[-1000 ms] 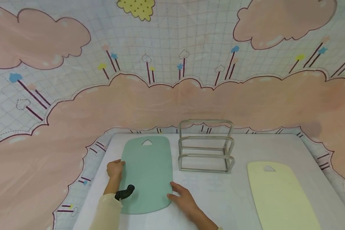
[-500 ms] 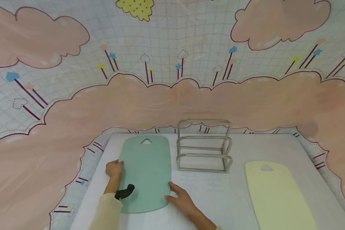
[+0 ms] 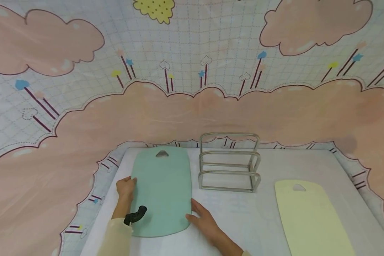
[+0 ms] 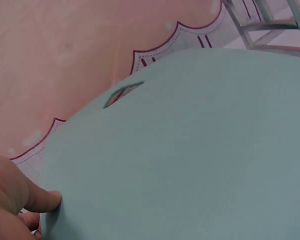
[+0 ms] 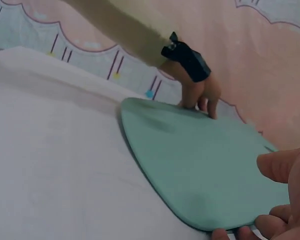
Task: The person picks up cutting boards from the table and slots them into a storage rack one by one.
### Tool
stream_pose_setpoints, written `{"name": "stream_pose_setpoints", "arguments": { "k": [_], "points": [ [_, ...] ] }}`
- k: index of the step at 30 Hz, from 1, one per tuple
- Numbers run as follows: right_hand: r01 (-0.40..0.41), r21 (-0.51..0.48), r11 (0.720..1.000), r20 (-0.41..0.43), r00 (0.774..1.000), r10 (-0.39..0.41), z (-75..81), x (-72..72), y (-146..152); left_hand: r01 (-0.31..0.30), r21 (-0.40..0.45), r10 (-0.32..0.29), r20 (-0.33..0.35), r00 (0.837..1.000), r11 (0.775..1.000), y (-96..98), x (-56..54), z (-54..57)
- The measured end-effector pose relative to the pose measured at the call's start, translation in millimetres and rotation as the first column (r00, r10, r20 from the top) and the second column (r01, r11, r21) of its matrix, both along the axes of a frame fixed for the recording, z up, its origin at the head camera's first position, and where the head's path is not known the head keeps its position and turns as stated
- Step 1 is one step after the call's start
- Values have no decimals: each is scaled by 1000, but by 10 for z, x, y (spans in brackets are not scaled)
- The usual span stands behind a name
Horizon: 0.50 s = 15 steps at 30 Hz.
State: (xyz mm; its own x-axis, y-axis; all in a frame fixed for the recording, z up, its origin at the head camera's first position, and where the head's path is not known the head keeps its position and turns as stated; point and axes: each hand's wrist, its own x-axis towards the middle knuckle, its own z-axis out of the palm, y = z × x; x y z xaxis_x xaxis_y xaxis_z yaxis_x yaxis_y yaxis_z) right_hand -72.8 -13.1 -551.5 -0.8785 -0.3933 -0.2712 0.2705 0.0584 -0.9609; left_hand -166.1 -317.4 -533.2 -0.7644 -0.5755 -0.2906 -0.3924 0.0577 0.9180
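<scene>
A green cutting board [image 3: 161,192] with a triangular handle hole lies at the left of the table, its far end tilted up. My left hand [image 3: 125,188] grips its left edge, the thumb [image 4: 47,200] on the top face and the other fingers curled beneath. At the lower right edge is my right hand [image 3: 206,224]. In the right wrist view its fingertips [image 5: 245,232] curl under the rim, and the thumb [image 5: 275,165] is over the top face. A yellow cutting board [image 3: 310,217] lies flat at the right.
A metal wire rack [image 3: 228,173] with upright loops stands at the back middle, just right of the green board. White table [image 3: 240,220] surface shows between the boards. A cloud-patterned cloth [image 3: 179,117] hangs behind and at the sides.
The far end of the green cutting board has risen, and its hole now shows darker. My left hand has shifted slightly left with the edge. The rack and yellow board stay put.
</scene>
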Motion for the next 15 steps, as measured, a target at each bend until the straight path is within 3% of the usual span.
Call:
{"name": "stream_pose_setpoints", "arguments": {
  "k": [4,9,15],
  "points": [
    [19,-161,987,101,995,-2,36,-48,13,-26,38,29,-58,998,999,-3,40,65],
    [62,-318,946,233,972,15,43,-130,55,-49,42,53,-109,993,998,9,110,162],
    [48,-365,930,275,960,58,116,-233,93,-20,-16,17,-147,989,1000,48,177,254]
  ]
}}
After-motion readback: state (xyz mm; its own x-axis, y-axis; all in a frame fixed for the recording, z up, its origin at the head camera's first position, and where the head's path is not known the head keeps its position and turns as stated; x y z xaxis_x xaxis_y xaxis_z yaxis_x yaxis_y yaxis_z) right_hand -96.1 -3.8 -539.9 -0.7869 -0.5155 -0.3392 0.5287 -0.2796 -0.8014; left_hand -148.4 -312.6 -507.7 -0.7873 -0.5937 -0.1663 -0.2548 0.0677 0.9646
